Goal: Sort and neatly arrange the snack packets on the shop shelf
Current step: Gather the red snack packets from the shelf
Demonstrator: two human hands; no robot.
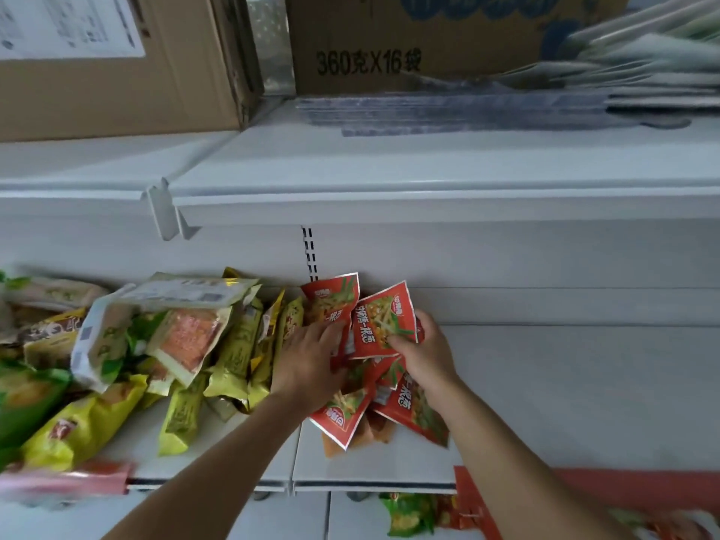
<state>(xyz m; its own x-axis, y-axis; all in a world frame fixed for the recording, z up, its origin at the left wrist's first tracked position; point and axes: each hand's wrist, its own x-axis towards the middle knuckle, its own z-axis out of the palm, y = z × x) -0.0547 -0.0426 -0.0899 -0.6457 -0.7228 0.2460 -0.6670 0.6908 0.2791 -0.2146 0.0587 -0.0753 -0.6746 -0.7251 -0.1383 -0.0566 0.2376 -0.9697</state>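
Shelf (565, 383): white; bare on the right, packets heaped on the left and in the middle.
Red packets (413, 417): loose, overlapping cluster at mid-shelf, under and between the two hands; the nearest ones lie flat close to the front edge.
Right hand (426, 354): grips the held packet (380, 321), thumb on its printed face and fingers curled behind, so it stands tilted above the cluster.
Left hand (311, 360): back to the camera, fingers fairly straight and laid on the lower edge of the far packet (331, 300); nothing is clasped.
Far packet: red, upright against the back wall, just left of the held packet and overlapping it.
Yellow packets (233, 344): jumbled heap touching the left hand's left side, mixed with green and pale packets further left.
Upper shelf (350, 169): carries two cartons (117, 83) and a flat grey stack on the right.
Lower shelf: green and red packets (413, 516) near the bottom edge, blurred.
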